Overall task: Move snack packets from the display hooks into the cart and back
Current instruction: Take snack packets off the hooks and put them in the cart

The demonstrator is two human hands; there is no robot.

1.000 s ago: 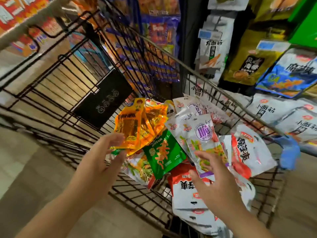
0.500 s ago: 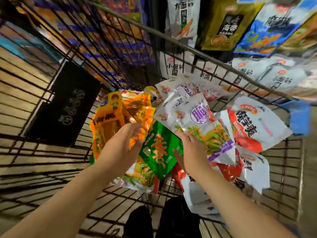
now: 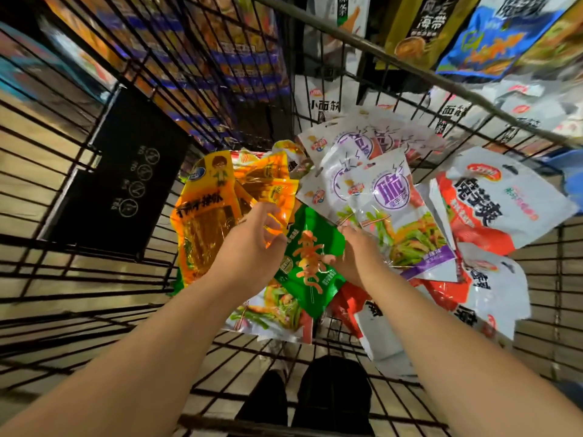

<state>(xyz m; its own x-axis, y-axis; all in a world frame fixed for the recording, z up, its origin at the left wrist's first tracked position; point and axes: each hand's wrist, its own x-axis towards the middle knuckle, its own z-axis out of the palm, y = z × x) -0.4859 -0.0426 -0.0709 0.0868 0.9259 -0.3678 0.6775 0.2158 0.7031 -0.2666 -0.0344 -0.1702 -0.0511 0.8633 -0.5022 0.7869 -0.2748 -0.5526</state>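
The wire cart walls you in on every side, with a black panel clipped to its left wall and its top rail crossing between you and the display. There a blue packet and an olive packet hang, well apart from your hands. On the cart floor the snack packets lie heaped and overlapping: orange packets to the left, a green packet in the middle, a white-and-purple packet just right of it, and a white-and-red packet against the right wall. Your forearms cover the near edge of the heap, and the packets lowest in the pile show only corners. Dark shoes show through the bars below. The printing on the hanging packs is smeared by blur. Your left hand reaches in palm down, its fingers and thumb curled, pinching an edge of the orange packets. Your right hand lies between the green and white-and-purple packets, thumb on the green one; its fingers are blurred, so you cannot tell whether it grips anything.
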